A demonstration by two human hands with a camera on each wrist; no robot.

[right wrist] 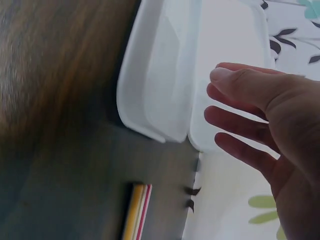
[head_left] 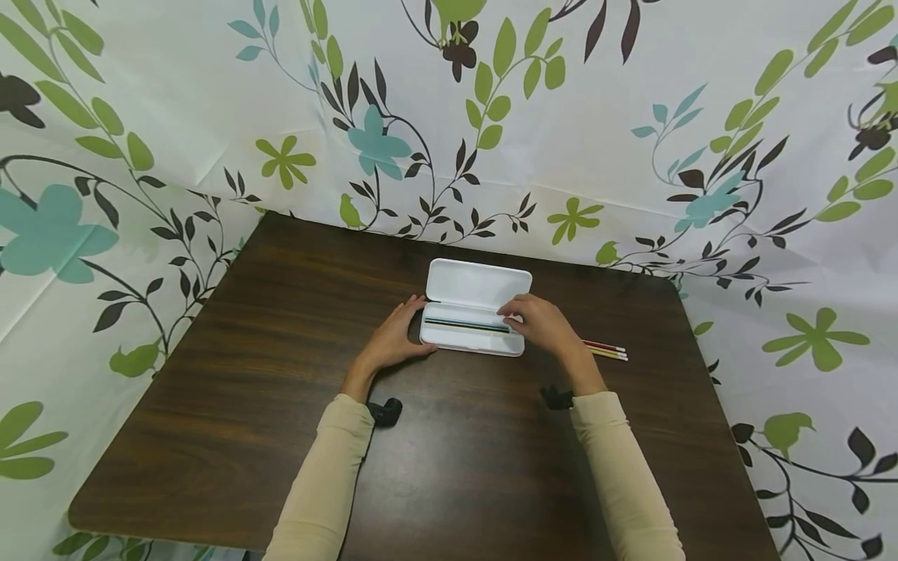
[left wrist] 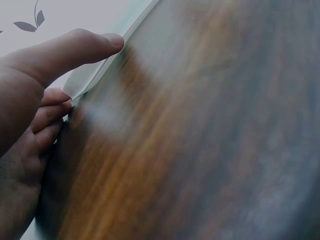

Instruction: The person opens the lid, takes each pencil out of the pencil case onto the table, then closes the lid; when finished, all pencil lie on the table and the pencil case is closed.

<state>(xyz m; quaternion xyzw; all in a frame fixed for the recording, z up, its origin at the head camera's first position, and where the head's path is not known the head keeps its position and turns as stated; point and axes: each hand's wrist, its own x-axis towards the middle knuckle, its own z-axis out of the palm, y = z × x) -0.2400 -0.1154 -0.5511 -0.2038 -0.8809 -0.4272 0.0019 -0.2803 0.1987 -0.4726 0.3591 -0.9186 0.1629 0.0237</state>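
At twelve o'clock lay an open white case [head_left: 464, 305], left hand [head_left: 393, 336] gripping, right hand [head_left: 546, 323] loose, brown tabletop [head_left: 463, 452] near leafy walls [head_left: 596, 117].

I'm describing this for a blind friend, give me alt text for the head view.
A left-hand grip holds the left end of an open white case containing slim pencils; the right-hand grip is over its right end. Loose pencils lie farther right on a dark table.
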